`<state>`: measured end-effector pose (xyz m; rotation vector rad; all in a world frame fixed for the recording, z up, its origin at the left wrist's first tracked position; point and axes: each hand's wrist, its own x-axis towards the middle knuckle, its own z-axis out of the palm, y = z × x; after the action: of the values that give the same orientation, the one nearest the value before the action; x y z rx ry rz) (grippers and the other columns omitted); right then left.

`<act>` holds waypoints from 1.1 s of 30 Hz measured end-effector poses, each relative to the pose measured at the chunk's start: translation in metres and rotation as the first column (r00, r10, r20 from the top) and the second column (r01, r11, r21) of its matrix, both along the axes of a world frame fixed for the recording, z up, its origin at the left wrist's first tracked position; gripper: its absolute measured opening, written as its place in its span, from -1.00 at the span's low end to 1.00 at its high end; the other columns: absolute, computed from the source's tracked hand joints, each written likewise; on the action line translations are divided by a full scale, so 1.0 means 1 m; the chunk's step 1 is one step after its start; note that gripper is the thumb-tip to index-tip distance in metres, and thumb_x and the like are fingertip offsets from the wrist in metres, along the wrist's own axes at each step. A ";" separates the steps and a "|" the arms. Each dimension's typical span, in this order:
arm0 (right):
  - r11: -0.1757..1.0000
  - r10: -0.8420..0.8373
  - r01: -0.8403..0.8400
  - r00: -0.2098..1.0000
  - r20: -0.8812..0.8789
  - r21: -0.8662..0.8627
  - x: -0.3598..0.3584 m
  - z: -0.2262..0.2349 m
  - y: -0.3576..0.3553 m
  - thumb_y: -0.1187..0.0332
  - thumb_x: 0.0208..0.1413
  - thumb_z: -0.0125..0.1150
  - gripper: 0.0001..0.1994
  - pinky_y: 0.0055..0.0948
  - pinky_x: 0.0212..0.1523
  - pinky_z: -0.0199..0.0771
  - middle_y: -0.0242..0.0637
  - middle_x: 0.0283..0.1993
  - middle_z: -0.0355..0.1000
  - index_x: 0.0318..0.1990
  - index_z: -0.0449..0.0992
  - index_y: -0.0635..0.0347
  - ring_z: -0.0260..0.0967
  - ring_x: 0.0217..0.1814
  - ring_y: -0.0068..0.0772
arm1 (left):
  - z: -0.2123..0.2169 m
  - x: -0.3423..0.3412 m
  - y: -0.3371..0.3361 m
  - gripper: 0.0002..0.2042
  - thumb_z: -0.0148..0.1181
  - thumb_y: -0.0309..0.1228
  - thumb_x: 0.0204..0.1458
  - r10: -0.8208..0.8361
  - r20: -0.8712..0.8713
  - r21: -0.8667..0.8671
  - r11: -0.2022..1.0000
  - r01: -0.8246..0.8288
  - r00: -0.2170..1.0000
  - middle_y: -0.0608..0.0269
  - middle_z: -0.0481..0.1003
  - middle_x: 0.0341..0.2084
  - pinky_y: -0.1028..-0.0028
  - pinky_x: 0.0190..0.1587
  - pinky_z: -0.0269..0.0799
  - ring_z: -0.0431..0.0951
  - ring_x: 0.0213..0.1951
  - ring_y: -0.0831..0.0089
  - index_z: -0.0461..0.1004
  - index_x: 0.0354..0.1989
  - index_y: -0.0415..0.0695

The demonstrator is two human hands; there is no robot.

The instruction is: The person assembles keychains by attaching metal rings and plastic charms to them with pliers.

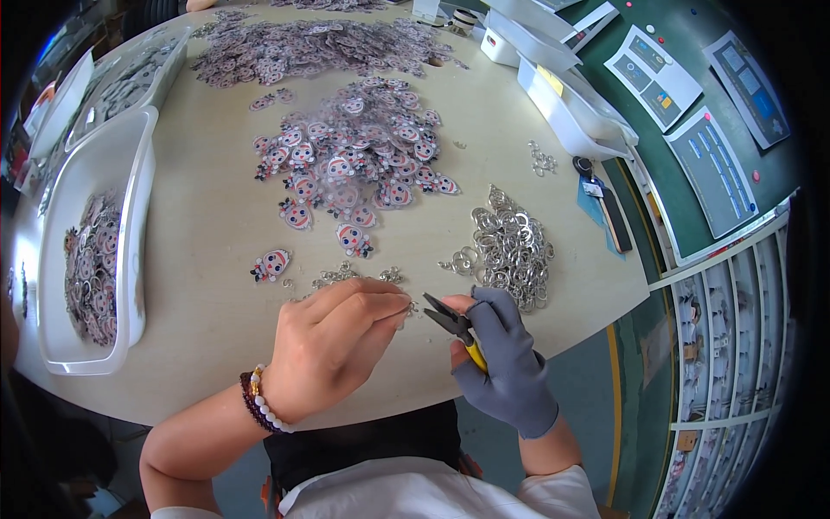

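Gloved right hand (506,363), slim metal pliers (450,318)

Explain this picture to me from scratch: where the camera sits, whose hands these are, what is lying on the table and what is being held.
The camera is worn on a person's head and looks down through a wide lens, so straight edges bend near the rim. The two forearms coming in from below are that person's own.

The left hand is bare, with bead bracelets at the wrist, and pinches something too small to make out. The right hand wears a grey glove and holds small pliers with yellow handles, tips pointing at the left fingertips.

On the round beige table lie a heap of flat cartoon-face charms, a pile of metal rings, and a white tray holding more charms. More white trays stand at the far right.
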<state>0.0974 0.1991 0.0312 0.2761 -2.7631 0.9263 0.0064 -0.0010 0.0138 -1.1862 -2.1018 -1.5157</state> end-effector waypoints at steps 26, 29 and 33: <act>0.997 -0.067 0.069 0.995 -0.076 0.025 -0.001 -0.006 -0.025 0.51 0.05 0.13 -0.81 -0.23 -0.43 0.40 -0.07 -0.45 0.37 -0.18 0.41 0.41 0.39 -0.46 0.01 | 0.001 -0.004 -0.004 -0.80 0.32 -0.58 -0.15 0.049 -0.317 -0.097 0.992 -0.084 0.947 0.20 0.56 -0.37 0.51 -0.53 0.45 0.57 -0.46 0.41 0.50 -0.31 -0.24; 0.999 -0.045 0.044 0.997 -0.067 -0.008 -0.008 -0.003 -0.028 0.51 0.06 0.16 -0.82 -0.27 -0.41 0.40 -0.10 -0.45 0.36 -0.19 0.40 0.39 0.37 -0.46 -0.04 | 0.011 -0.007 -0.013 -0.80 0.30 -0.60 -0.16 0.048 -0.346 -0.117 0.989 -0.094 0.937 0.19 0.57 -0.35 0.50 -0.52 0.45 0.57 -0.45 0.40 0.49 -0.31 -0.26; 0.987 -0.037 0.024 0.996 -0.080 -0.158 -0.010 0.001 -0.005 0.45 0.11 0.18 -0.83 -0.38 -0.39 0.36 -0.19 -0.43 0.37 -0.19 0.42 0.37 0.34 -0.47 -0.21 | 0.037 -0.007 -0.056 -0.76 0.13 -0.66 0.05 0.442 -0.325 -0.081 0.868 -0.490 0.836 0.08 0.58 -0.21 0.52 -0.31 0.49 0.59 -0.28 0.43 0.51 -0.08 -0.31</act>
<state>0.0878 0.1941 0.0320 0.2395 -2.5944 1.0924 -0.0008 -0.0569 0.0506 -0.7940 -2.1257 -0.9002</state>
